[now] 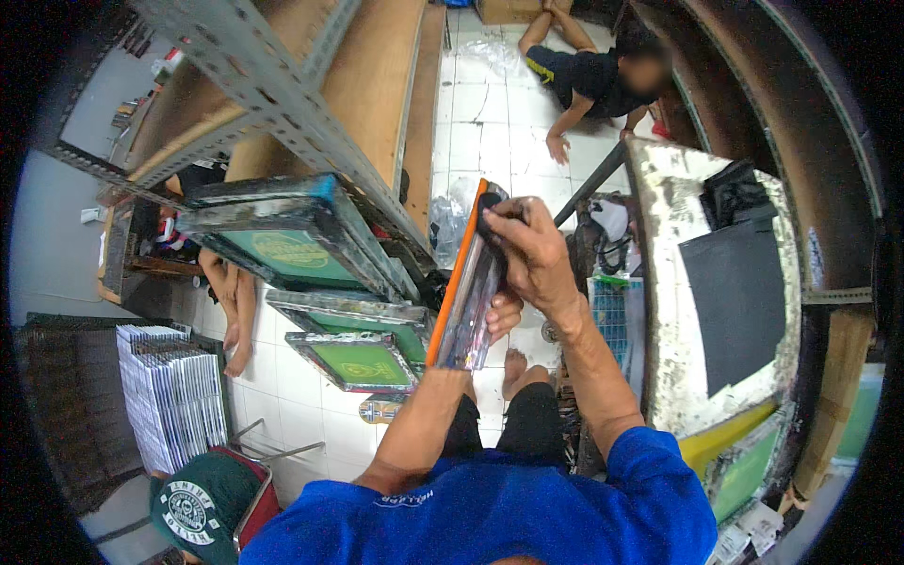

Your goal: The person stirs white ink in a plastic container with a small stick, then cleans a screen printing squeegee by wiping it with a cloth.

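Observation:
In front of my chest is a screen-printing squeegee (463,301), a long tool with an orange blade along its left edge and a shiny, ink-stained body. It stands tilted, its top end away from me. My left hand (504,315) grips it from behind, with fingers curled round the right side; the squeegee hides the rest of that hand and the wrist. My right hand (529,247) is closed at the top end, pinching a small dark piece (489,209) against the squeegee. Whether that piece is a rag or a pad I cannot make out.
Framed green printing screens (358,363) lean at the left beneath a metal shelf rack (282,104). An ink-stained white table (744,311) with a dark sheet stands at the right. One person (598,80) is on the tiled floor ahead; another person's legs (231,306) show at left.

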Tool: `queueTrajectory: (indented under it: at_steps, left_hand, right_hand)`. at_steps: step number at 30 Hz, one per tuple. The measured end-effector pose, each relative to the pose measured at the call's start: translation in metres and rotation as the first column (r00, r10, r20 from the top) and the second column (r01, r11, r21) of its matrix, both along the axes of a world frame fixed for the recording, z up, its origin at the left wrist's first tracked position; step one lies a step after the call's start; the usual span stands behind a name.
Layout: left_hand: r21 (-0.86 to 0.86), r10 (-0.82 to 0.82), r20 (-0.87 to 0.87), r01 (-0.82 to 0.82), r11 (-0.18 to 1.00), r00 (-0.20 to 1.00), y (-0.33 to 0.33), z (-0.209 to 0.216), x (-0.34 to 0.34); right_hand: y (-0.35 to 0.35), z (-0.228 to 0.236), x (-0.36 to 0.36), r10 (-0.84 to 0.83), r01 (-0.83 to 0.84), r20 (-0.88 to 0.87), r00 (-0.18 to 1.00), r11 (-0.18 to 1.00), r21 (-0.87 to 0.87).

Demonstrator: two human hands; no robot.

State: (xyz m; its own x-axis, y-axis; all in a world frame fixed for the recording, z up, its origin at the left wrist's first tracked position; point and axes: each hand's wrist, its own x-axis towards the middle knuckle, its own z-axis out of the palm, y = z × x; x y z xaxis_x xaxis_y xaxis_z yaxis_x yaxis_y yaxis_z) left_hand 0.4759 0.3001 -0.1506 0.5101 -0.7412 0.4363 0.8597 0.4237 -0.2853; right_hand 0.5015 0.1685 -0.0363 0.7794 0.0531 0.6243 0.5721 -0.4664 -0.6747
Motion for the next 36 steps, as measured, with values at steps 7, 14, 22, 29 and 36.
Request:
queueTrajectory:
  at_steps: [7, 14, 22, 29, 36]
  left_hand:
    - [0.128, -0.158, 0.242, 0.13, 0.983, 0.957, -0.005, 0.164, 0.04]
    - [0.325, 0.055, 0.265, -0.143, 0.935, 0.963, -0.032, 0.205, -0.01]
    - [0.508, 0.287, 0.493, -0.539, 0.672, 0.821, -0.037, 0.225, -0.029]
    - [0.256, 0.129, 0.603, -0.344, 0.903, 0.787, -0.042, 0.227, 0.004]
    - [0.069, -0.237, 0.348, 0.228, 0.971, 0.907, -0.041, 0.231, -0.005]
  right_hand:
    - [0.035, 0.145, -0.092, 0.235, -0.22, 0.066, 0.97, 0.959, -0.176]
    - [-0.013, 0.211, -0.065, -0.128, 0.244, 0.389, 0.912, 0.933, -0.266]
    - [-0.004, 0.218, -0.094, -0.179, 0.293, 0.347, 0.921, 0.904, -0.311]
    - [0.021, 0.209, -0.127, 0.017, 0.138, 0.385, 0.923, 0.918, -0.372]
    - [-0.047, 0.222, -0.069, -0.401, 0.524, 0.435, 0.806, 0.825, -0.212]
